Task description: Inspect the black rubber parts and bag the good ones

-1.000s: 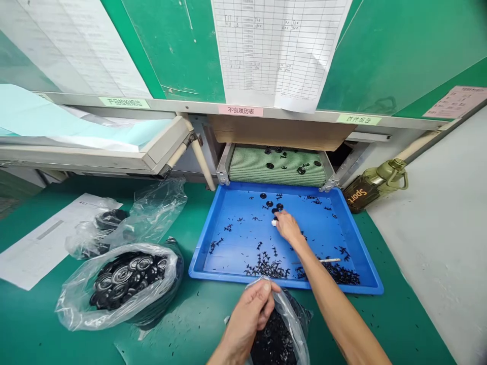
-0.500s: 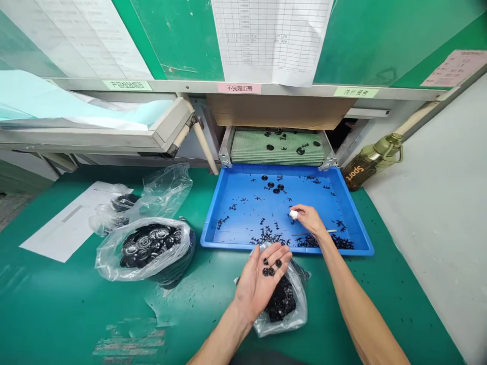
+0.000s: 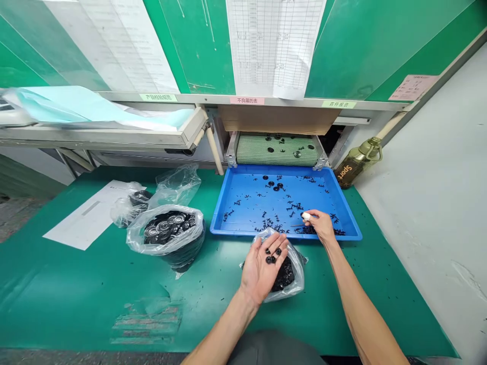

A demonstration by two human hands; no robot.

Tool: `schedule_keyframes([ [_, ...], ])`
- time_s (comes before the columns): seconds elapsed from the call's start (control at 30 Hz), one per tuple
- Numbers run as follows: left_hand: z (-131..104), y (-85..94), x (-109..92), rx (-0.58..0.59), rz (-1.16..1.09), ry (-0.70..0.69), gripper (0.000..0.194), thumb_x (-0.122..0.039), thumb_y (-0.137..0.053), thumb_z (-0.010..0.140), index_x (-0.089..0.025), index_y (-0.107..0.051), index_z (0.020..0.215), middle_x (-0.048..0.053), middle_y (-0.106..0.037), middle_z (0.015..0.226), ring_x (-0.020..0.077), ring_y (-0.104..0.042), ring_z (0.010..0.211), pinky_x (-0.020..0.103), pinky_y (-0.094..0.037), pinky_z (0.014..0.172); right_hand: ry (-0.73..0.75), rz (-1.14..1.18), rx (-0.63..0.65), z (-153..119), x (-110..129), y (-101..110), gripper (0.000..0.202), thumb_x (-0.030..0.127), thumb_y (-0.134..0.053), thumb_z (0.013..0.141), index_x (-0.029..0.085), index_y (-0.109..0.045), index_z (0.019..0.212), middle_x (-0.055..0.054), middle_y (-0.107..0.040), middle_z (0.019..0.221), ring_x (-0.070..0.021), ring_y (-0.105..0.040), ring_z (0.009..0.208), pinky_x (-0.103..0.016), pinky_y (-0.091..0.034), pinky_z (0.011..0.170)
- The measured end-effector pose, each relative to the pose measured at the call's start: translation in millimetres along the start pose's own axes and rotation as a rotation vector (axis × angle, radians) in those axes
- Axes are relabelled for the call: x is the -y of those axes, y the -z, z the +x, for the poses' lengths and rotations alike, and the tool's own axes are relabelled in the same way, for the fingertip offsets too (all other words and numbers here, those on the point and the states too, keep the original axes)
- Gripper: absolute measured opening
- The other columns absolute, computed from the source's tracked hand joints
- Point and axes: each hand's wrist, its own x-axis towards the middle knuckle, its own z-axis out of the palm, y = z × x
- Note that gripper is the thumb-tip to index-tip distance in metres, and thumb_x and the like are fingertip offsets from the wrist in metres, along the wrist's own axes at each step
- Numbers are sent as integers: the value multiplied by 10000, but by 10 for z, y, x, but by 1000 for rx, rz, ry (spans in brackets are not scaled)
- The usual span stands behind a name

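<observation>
Palm up, my left hand (image 3: 262, 266) is held flat with fingers stretched out, over a clear plastic bag (image 3: 299, 286) of small black pieces. Several small black rings (image 3: 271, 259) lie loose on its fingers. Over the right front of a blue tray (image 3: 218, 218), my right hand (image 3: 318, 223) is closed in a pinch. White material covers a fingertip there. A dark speck shows at the pinch; whether it is held I cannot tell. Black scraps (image 3: 294, 207), a few black discs (image 3: 271, 184) and a thin stick (image 3: 296, 225) lie in the tray.
A green mesh conveyor (image 3: 274, 154) carrying black parts ends above the tray's back edge. To the left stand an open bag of black discs (image 3: 167, 228), a smaller bag (image 3: 129, 208) and a paper sheet (image 3: 81, 218). A bottle (image 3: 357, 162) stands right of the tray.
The camera view has shifted. My right hand has moved rightward and nearer the tray's front. The left hand stays palm up with the rings on it.
</observation>
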Motion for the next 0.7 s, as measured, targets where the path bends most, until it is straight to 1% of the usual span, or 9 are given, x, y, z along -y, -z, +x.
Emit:
schedule_keyframes([
  [0.07, 1, 43, 23, -12, 182, -86, 359, -361, -464, 869, -98, -651, 1025, 151, -626, 1165, 242, -557, 1118, 372, -387, 1007, -2, 18, -13, -14, -2, -9, 387, 435, -659, 601, 123, -690, 829, -56, -677, 630, -180, -637, 582, -300, -516, 588],
  [0.17, 17, 118, 72, -18, 663, -272, 279, -351, -519, 840, -172, -686, 975, 96, -655, 1099, 244, -538, 1104, 410, -331, 1031, 6, 34, -12, -21, 19, -18, 364, 354, -648, 587, 134, -685, 874, -54, -702, 697, -192, -662, 653, -311, -525, 654],
  [0.23, 19, 160, 110, 27, 967, -380, 229, -324, -560, 818, -209, -700, 959, 78, -653, 1100, 251, -513, 1115, 420, -279, 1054, 18, 36, -7, -23, 44, -18, 350, 315, -638, 577, 136, -683, 875, -59, -711, 736, -196, -669, 683, -317, -524, 680],
  [0.3, -1, 190, 147, 105, 1145, -459, 226, -295, -568, 815, -229, -701, 985, 77, -637, 1145, 252, -470, 1165, 405, -216, 1082, 34, 36, -4, -38, 75, -13, 336, 304, -622, 586, 133, -678, 870, -66, -713, 751, -197, -670, 688, -323, -523, 687],
  [0.4, -60, 209, 179, 173, 1178, -508, 265, -270, -542, 830, -234, -679, 1055, 82, -600, 1216, 249, -427, 1217, 379, -190, 1086, 65, 33, 8, -111, 137, -9, 323, 314, -608, 615, 138, -661, 881, -62, -707, 730, -194, -662, 668, -320, -517, 666],
  [0.5, -58, 181, 149, 176, 1096, -548, 255, -269, -532, 832, -218, -673, 1038, 93, -623, 1139, 249, -505, 1101, 351, -295, 1008, 96, 39, 62, -246, 234, -65, 314, 334, -621, 632, 149, -638, 886, -52, -696, 688, -186, -646, 625, -307, -509, 619],
  [0.6, 116, 89, 29, 49, 1146, -614, 260, -318, -487, 860, -224, -634, 1053, 66, -653, 937, 219, -564, 858, 318, -381, 834, 132, 61, 145, -404, 383, -215, 296, 351, -608, 672, 160, -618, 897, -43, -686, 678, -171, -633, 608, -295, -505, 602],
  [0.67, 319, 6, -89, -31, 1228, -582, 291, -369, -444, 879, -230, -583, 1093, 28, -642, 774, 200, -547, 688, 302, -377, 701, 168, 67, 195, -492, 505, -340, 246, 323, -599, 682, 171, -615, 874, -26, -673, 688, -159, -623, 622, -281, -500, 609],
  [0.7, 430, -35, -149, -38, 1266, -557, 290, -392, -426, 884, -229, -572, 1074, 11, -623, 701, 194, -529, 628, 293, -359, 650, 185, 69, 214, -524, 566, -396, 217, 294, -596, 680, 176, -616, 861, -18, -666, 704, -153, -618, 640, -272, -497, 618],
])
